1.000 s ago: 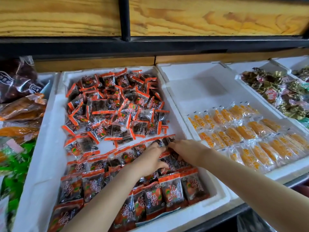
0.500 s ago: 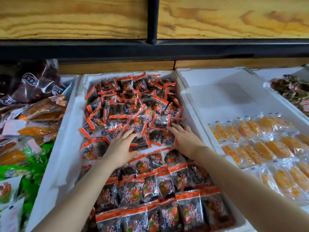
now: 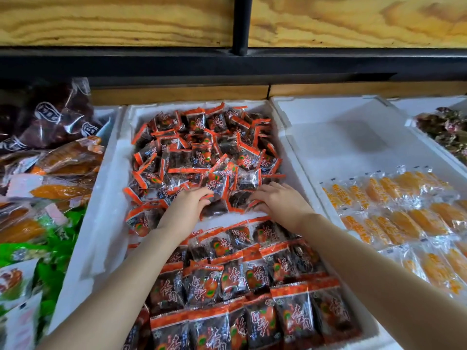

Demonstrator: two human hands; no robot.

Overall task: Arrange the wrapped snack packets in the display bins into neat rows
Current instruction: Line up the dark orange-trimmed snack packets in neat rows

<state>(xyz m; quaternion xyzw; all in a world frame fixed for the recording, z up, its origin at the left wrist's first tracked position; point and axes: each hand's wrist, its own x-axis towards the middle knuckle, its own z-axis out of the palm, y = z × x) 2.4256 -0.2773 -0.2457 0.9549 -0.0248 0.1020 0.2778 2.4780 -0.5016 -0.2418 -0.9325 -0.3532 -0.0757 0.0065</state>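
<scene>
Head view, display shelf. The centre foam bin (image 3: 111, 198) held the dark snack packets with orange-red ends, in two states. The far half was a loose heap (image 3: 202, 152), packets tilted and overlapping at all angles. The near half lay in neat rows (image 3: 252, 286), packets flat and lapped like shingles. Between heap and rows we noted a strip of bare bin floor (image 3: 225, 219).

Both hands were at the near edge of the heap. The left hand (image 3: 185, 210) lay palm down with its fingers (image 3: 206, 197) bent over the nearest packets; we could not tell whether they grasped one or only pressed on them, as the thumb was hidden. The right hand (image 3: 283, 202) lay palm down, fingers (image 3: 262, 192) nearly straight and spread, resting on packets at the heap's right corner and holding nothing.

The bin to the right (image 3: 341, 137) held orange packets (image 3: 394, 213) in rows in its near part. Mixed larger bags (image 3: 63, 157) lay to the left. A black rail (image 3: 151, 61) and wooden boards (image 3: 113, 21) ran above.
</scene>
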